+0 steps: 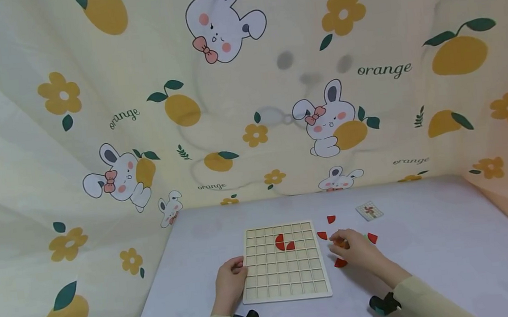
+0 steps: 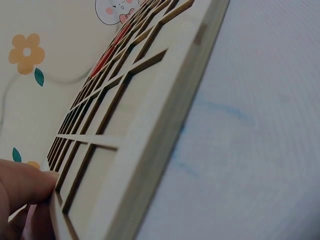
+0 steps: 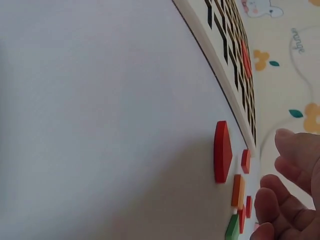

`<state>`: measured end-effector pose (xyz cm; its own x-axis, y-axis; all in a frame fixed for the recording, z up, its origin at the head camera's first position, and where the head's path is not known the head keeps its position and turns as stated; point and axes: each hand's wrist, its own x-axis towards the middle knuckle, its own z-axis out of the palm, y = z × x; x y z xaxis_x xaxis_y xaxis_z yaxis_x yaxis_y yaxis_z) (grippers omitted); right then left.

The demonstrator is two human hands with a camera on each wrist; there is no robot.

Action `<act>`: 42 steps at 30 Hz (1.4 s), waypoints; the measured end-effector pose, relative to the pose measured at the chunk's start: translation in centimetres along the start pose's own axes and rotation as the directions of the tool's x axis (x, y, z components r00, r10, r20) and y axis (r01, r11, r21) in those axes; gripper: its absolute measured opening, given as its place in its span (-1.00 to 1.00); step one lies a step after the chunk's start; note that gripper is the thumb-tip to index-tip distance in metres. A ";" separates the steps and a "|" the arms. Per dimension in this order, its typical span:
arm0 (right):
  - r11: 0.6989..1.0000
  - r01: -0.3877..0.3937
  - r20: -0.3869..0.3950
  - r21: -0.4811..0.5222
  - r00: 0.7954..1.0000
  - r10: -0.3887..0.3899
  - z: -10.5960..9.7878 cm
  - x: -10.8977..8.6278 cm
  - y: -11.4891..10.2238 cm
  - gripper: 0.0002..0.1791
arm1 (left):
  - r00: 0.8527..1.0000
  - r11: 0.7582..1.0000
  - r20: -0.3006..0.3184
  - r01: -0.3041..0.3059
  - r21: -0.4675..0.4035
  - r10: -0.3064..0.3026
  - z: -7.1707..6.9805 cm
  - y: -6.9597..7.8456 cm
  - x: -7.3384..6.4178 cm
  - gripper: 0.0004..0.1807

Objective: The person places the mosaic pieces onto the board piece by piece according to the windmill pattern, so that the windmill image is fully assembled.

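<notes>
A pale wooden grid board (image 1: 284, 280) lies in front of me, with red rounded pieces (image 1: 280, 242) set in its upper middle cells. At its left edge my left hand (image 1: 230, 283) grips the frame, the thumb (image 2: 30, 182) on the rim in the left wrist view. My right hand (image 1: 359, 250) hovers over loose pieces right of the board, fingers loosely bent and apart, with nothing between them. Below it are an orange piece (image 3: 238, 191), a green piece (image 3: 232, 228) and a large red piece (image 3: 222, 152). From above, the hand partly covers the orange one.
More red quarter-round pieces (image 1: 331, 219) lie scattered beside the board's right edge. Behind them a small pattern card (image 1: 370, 210) rests on the white tabletop (image 1: 431, 233). A printed curtain (image 1: 247, 87) with rabbits and oranges hangs around the back and sides.
</notes>
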<state>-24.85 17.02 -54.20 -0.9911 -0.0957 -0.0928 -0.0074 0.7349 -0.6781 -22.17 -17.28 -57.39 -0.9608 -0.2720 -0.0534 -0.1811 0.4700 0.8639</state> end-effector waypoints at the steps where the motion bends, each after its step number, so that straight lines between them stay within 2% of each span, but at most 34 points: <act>1: 1.000 -0.012 0.002 0.012 1.000 0.012 0.0 -0.2 0.2 -0.62 | 1.000 1.000 0.002 -0.003 -0.001 0.003 0.0 0.0 0.0 -0.68; 6: 0.997 -0.058 0.016 0.046 0.998 0.058 0.0 -1.1 1.1 -0.70 | 1.000 1.000 -0.001 -0.001 -0.005 0.001 0.1 -0.2 0.2 -0.69; 12: 0.994 -0.098 0.025 0.058 0.995 0.096 0.8 -1.7 2.3 -0.68 | 1.000 1.000 0.003 0.005 -0.005 -0.005 0.1 -0.3 0.3 -0.68; 19: 0.994 -0.089 0.012 0.056 0.996 0.088 1.8 -1.5 3.2 -0.63 | 1.000 1.000 0.005 0.015 -0.006 -0.014 0.0 -0.4 0.3 -0.69; 24: 0.994 -0.099 -0.003 0.036 0.995 0.099 1.9 -1.7 3.0 -0.65 | 1.000 1.000 0.013 -0.008 -0.005 0.008 0.0 -0.6 0.3 -0.69; 32: 0.996 -0.089 -0.014 -0.017 0.996 0.088 2.1 -1.8 2.7 -0.71 | 1.000 1.000 0.008 0.000 0.002 0.000 0.4 -0.5 0.4 -0.69; 42: 0.993 -0.039 -0.037 -0.115 0.999 0.035 2.4 -3.0 0.9 -0.71 | 1.000 1.000 -0.001 -0.005 0.013 0.005 0.2 -0.5 0.3 -0.69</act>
<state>-21.54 16.39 -56.28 -0.9949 -0.0449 -0.0899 0.0164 0.8102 -0.5859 -22.45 -17.43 -57.98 -0.9616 -0.2700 -0.0483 -0.1786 0.4826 0.8574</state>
